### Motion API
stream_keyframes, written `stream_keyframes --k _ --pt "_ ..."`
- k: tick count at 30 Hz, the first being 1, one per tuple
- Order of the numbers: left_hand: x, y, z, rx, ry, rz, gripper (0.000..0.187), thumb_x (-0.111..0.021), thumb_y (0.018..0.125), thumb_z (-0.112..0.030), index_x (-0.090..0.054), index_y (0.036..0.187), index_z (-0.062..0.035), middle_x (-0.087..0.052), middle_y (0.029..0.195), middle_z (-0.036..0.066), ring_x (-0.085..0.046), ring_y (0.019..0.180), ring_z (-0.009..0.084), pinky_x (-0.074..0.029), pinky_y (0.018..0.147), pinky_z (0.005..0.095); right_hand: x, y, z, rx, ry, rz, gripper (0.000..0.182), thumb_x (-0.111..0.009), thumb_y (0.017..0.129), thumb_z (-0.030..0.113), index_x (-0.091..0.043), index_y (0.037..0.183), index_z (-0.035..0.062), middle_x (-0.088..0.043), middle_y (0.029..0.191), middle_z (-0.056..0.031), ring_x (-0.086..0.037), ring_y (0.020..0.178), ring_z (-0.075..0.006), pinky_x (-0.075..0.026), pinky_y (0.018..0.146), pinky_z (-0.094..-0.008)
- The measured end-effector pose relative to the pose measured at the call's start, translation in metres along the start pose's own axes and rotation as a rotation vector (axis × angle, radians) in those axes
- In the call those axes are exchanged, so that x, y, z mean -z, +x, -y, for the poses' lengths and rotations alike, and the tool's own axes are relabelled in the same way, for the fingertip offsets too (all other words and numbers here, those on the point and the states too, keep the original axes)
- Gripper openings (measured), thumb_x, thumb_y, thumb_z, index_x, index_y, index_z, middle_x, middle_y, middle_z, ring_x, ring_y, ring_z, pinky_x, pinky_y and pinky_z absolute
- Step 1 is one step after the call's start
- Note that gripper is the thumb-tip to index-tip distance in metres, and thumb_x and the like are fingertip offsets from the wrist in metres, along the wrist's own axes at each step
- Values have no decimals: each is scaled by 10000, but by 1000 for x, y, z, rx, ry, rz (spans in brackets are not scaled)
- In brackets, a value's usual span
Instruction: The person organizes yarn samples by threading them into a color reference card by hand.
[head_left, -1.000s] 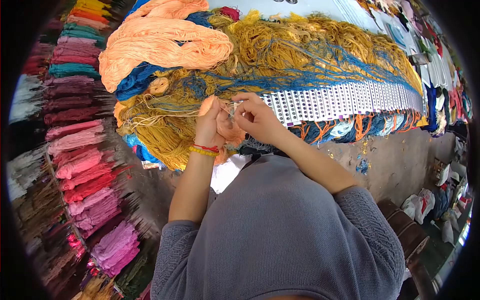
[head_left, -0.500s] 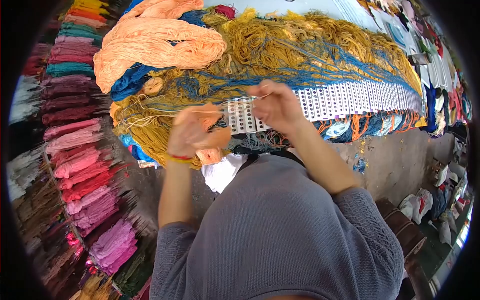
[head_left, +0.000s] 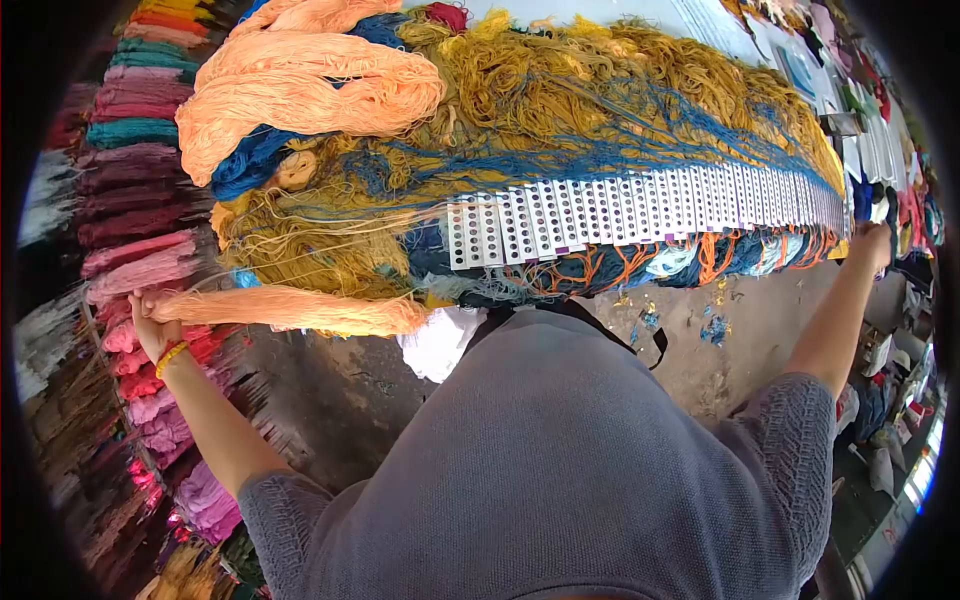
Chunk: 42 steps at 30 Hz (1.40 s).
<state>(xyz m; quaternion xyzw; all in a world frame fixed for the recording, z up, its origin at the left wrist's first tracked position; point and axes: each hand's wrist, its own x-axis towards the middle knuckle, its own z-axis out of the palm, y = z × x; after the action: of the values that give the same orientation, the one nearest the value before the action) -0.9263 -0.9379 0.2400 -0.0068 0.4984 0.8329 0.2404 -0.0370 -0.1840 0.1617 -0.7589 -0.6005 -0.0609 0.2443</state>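
Fingers of our left hand point(head_left: 152, 330) now clutch a peach skein point(head_left: 290, 310) at 9 o'clock; our right hand point(head_left: 873, 247) swung out to 3, grip unreadable, so the cards point(head_left: 648, 208) are hands-free.

i could pass a hand over the floor point(head_left: 690, 362) between the torso point(head_left: 560, 450) and right forearm point(head_left: 835, 310). on the left, the peach skein point(head_left: 300, 311) stretching from the left hand point(head_left: 157, 328) blocks me, and hanging pink skeins point(head_left: 145, 268) crowd that hand.

Pale table point(head_left: 625, 10) under heaped mustard yarn point(head_left: 500, 72)
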Motion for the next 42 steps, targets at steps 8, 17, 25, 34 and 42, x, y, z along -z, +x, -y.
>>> stream_keyframes --k 8,17,25,34,42 --pt "-167 -67 235 133 545 50 63 -547 798 -153 -534 781 -93 -507 713 6 -478 622 101 -394 507 208 -49 -259 209 279 995 573 165 -437 873 175 -563 835 76 -587 818 -18 -551 758 -117 -441 667 -258" --pt "-216 -107 428 666 655 443 153 -556 804 -185 -570 754 -41 -475 528 6 -431 417 111 -310 384 227 -87 -479 296 381 873 1250 130 -524 805 169 -573 817 49 -616 679 -90 -608 614 -230 -474 563 -328" --pt "-220 -103 466 664 770 300 147 -565 797 -89 -573 816 56 -622 765 110 -625 656 182 -500 517 261 -77 -483 312 587 548 1128 137 -515 797 188 -549 818 57 -596 711 -131 -575 641 -322 -463 563 -413" --pt "-234 -106 467 624 687 323 53 -545 750 -15 -552 710 18 -564 650 70 -572 543 169 -491 505 272 -78 -485 311 696 554 1030 142 -496 792 192 -546 803 60 -585 797 -136 -572 687 -327 -468 591 -420" --pt "-217 -93 416 801 327 600 139 -533 836 -120 -573 835 13 -589 761 62 -493 543 87 -367 434 169 -77 -482 301 587 673 1090 90 -546 756 141 -547 792 59 -568 785 -122 -560 731 -308 -458 622 -391"
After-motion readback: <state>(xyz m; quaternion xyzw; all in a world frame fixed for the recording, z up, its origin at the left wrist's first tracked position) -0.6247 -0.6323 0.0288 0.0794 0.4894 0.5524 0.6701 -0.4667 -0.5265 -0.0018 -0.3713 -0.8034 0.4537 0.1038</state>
